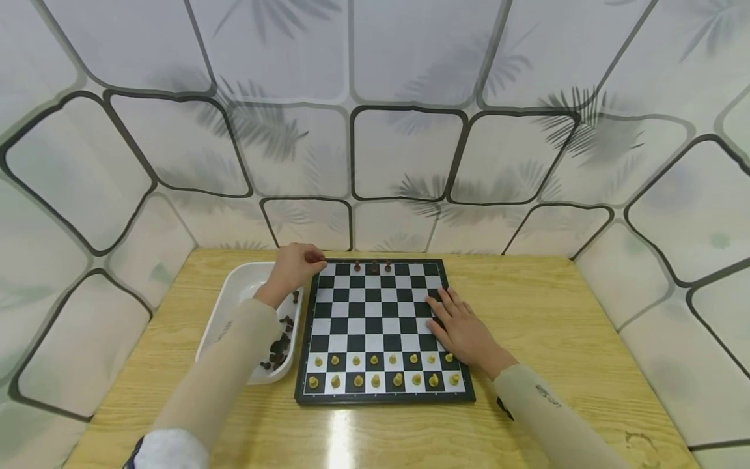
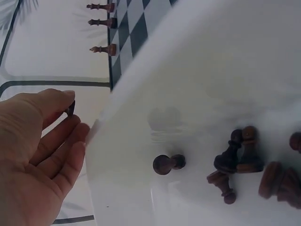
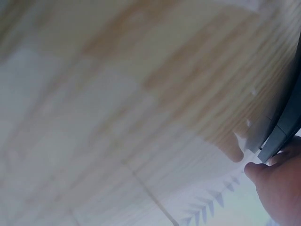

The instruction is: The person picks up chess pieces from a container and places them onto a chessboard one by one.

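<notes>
Yellow pieces [image 1: 375,381] fill the two near rows of the chessboard [image 1: 373,308]; right hand [image 1: 465,332] lies on the board's right edge, fingers apart. White tray [image 1: 234,291] with loose dark pieces [image 2: 249,153] sits beside the board's left edge. Left hand [image 1: 297,266] pinches a dark piece [image 2: 71,109] by the board's far-left corner, three dark figures [image 1: 375,267] standing on its far row: likely back-row set-up, next calling for upright, centred placement.

Both arms [image 1: 219,358] outstretched, left hand [image 1: 291,268] pinching, right hand [image 1: 466,332] palm-down, loosely spread
</notes>
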The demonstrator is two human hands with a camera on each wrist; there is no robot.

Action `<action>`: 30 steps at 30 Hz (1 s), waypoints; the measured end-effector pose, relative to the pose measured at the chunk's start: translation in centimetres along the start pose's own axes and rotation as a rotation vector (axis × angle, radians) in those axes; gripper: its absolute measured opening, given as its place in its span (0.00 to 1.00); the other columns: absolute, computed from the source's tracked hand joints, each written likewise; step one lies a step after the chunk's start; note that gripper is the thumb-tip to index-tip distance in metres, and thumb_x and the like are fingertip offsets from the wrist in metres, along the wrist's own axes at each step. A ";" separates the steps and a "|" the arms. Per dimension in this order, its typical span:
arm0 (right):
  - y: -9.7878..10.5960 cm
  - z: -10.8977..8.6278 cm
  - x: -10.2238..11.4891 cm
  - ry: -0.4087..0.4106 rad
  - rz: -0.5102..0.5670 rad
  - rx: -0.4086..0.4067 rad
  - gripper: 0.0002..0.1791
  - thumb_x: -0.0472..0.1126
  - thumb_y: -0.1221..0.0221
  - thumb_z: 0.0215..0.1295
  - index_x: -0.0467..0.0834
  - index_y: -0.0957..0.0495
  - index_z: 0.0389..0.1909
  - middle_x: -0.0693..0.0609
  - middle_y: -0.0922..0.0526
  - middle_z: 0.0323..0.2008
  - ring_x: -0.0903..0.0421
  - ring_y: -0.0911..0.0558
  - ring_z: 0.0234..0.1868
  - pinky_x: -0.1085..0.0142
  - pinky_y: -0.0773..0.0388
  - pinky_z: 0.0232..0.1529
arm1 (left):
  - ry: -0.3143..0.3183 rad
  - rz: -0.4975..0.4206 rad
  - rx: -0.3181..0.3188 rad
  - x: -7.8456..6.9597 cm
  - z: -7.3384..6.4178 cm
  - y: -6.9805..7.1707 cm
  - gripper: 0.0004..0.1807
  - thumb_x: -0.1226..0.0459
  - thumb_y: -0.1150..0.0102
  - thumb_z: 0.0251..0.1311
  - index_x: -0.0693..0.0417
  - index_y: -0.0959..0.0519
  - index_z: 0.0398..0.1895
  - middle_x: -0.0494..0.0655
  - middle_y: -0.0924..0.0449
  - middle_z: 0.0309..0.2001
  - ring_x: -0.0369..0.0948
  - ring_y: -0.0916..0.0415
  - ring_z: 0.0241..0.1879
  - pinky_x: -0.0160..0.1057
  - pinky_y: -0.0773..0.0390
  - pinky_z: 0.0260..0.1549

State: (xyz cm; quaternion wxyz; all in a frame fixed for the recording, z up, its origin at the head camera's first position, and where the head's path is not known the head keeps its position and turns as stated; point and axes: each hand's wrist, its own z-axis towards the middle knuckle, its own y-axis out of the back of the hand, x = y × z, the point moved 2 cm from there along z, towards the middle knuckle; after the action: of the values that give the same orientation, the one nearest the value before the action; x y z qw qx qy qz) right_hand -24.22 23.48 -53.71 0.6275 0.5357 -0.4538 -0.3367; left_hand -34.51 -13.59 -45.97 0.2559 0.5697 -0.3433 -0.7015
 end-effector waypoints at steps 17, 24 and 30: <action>0.2 0.0 0.2 -0.003 0.003 0.008 0.36 0.59 0.54 0.83 0.46 0.42 0.83 0.37 0.47 0.84 0.36 0.50 0.85 0.36 0.44 0.79 | 0.004 0.107 0.066 0.9 0.6 -1.2 0.10 0.63 0.32 0.67 0.60 0.11 0.45 0.56 0.09 0.47 0.53 0.14 0.49 0.54 0.17 0.53; 0.0 0.0 0.0 0.004 0.008 0.009 0.36 0.59 0.55 0.83 0.46 0.42 0.83 0.37 0.48 0.84 0.37 0.51 0.85 0.36 0.44 0.79 | -0.044 0.135 0.042 1.2 0.7 -1.5 0.10 0.63 0.33 0.67 0.59 0.10 0.46 0.55 0.08 0.45 0.52 0.13 0.48 0.54 0.17 0.52; 0.0 -0.1 0.0 0.001 0.010 0.005 0.36 0.59 0.55 0.83 0.46 0.42 0.83 0.37 0.48 0.84 0.37 0.51 0.85 0.36 0.44 0.79 | -0.009 0.159 0.058 1.0 0.8 -1.9 0.10 0.62 0.32 0.68 0.57 0.10 0.46 0.53 0.09 0.45 0.51 0.14 0.48 0.53 0.18 0.54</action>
State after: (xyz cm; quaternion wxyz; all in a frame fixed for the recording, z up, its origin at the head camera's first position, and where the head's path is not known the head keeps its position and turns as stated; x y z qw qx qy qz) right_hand -24.16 23.55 -53.71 0.6280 0.5351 -0.4570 -0.3323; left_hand -35.44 -13.00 -47.98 0.2923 0.5447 -0.4088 -0.6714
